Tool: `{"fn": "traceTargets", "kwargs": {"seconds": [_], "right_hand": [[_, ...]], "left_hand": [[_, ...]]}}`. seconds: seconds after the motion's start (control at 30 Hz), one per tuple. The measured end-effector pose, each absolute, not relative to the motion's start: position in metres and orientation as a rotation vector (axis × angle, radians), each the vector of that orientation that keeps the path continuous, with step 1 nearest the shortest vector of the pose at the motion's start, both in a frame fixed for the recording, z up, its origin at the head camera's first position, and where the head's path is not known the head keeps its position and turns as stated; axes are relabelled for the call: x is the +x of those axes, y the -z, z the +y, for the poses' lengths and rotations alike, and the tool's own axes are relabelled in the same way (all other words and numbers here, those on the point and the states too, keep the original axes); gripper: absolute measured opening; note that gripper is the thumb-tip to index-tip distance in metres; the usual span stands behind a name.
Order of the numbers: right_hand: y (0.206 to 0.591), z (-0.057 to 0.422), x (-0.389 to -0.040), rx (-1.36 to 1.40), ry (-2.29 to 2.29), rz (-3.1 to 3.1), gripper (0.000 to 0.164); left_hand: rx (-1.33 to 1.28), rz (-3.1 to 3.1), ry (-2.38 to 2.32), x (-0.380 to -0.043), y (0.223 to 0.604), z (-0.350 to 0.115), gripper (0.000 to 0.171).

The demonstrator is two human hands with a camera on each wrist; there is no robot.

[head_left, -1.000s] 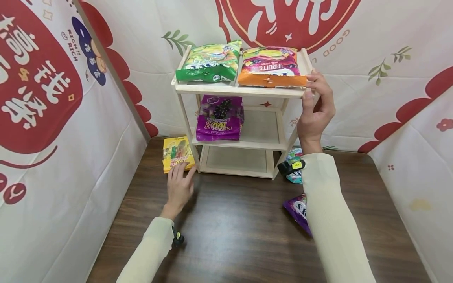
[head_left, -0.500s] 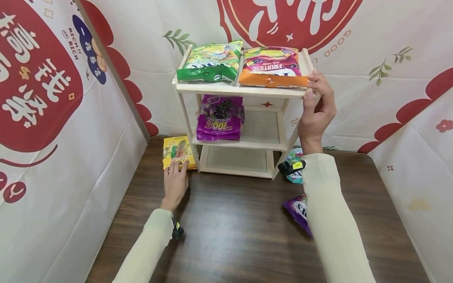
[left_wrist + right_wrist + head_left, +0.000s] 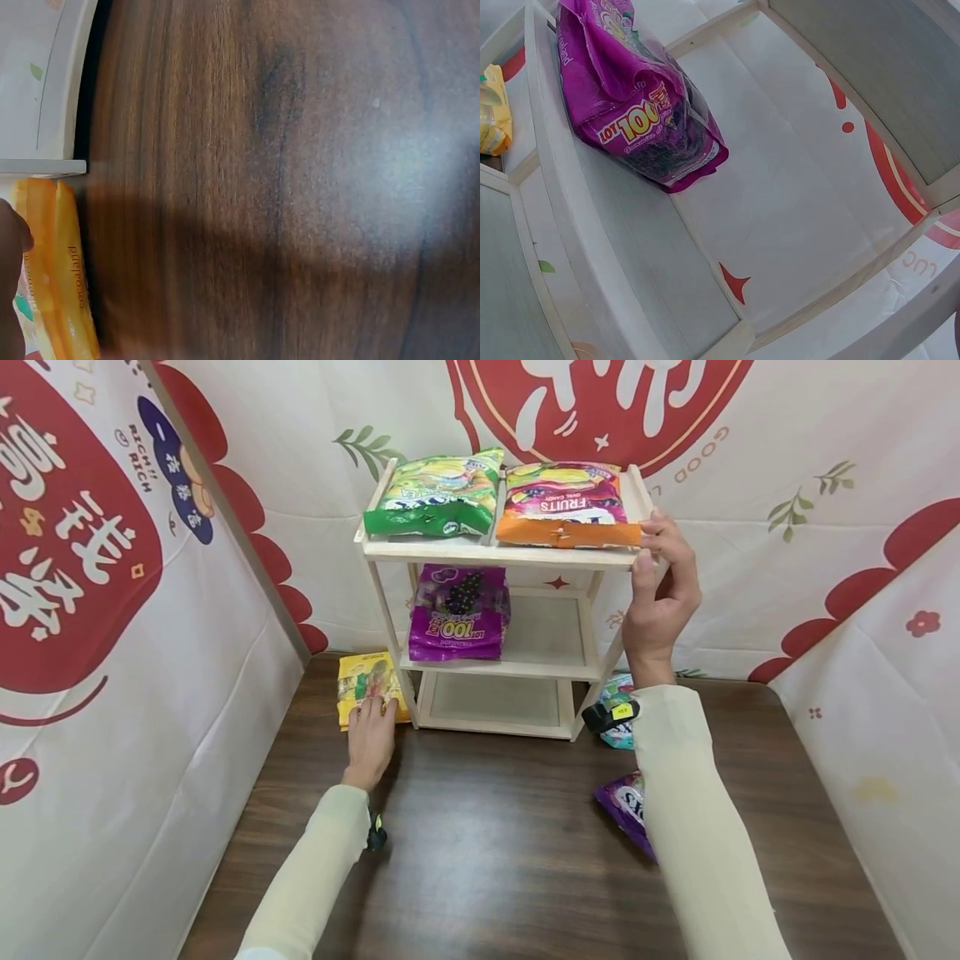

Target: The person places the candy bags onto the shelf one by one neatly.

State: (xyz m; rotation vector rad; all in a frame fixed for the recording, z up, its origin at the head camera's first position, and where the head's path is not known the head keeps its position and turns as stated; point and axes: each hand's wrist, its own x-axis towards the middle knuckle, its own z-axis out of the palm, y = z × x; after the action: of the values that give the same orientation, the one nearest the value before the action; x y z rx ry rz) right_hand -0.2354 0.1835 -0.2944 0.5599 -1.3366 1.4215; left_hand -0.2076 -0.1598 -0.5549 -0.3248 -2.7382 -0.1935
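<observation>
In the head view my left hand (image 3: 371, 741) rests its fingers on the near end of a yellow candy bag (image 3: 366, 681), which lies on the table left of a small wooden shelf (image 3: 487, 553). Its thumb is hidden there. A fingertip (image 3: 22, 232) touches the same bag (image 3: 56, 277) in the left wrist view. My right hand (image 3: 662, 597) grips the shelf's top right corner, thumb in front and fingers over the side. A green candy bag (image 3: 435, 497) and a red-and-orange one (image 3: 566, 506) lie on the top tier. A purple grape candy bag (image 3: 641, 105) stands on the middle tier.
Right of the shelf lies a teal candy bag (image 3: 618, 735), partly hidden by the right wrist. A dark purple bag (image 3: 626, 810) lies nearer, partly under the right sleeve. White printed cloth (image 3: 862, 635) closes off the back and both sides of the brown table (image 3: 480, 852).
My left hand has moved forward a little, its fingers settling onto the yellow bag, whose near edge has shifted slightly. The right hand keeps its grip on the shelf. The head view has turned slightly.
</observation>
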Motion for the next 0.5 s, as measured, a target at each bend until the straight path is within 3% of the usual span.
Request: {"fn": "traceTargets", "kwargs": {"seconds": [0.5], "right_hand": [[0.296, 0.184, -0.235, 0.527, -1.405, -1.371, 0.035]], "left_hand": [[-0.260, -2.912, 0.122, -0.219, 0.556, -0.154, 0.025]]}}
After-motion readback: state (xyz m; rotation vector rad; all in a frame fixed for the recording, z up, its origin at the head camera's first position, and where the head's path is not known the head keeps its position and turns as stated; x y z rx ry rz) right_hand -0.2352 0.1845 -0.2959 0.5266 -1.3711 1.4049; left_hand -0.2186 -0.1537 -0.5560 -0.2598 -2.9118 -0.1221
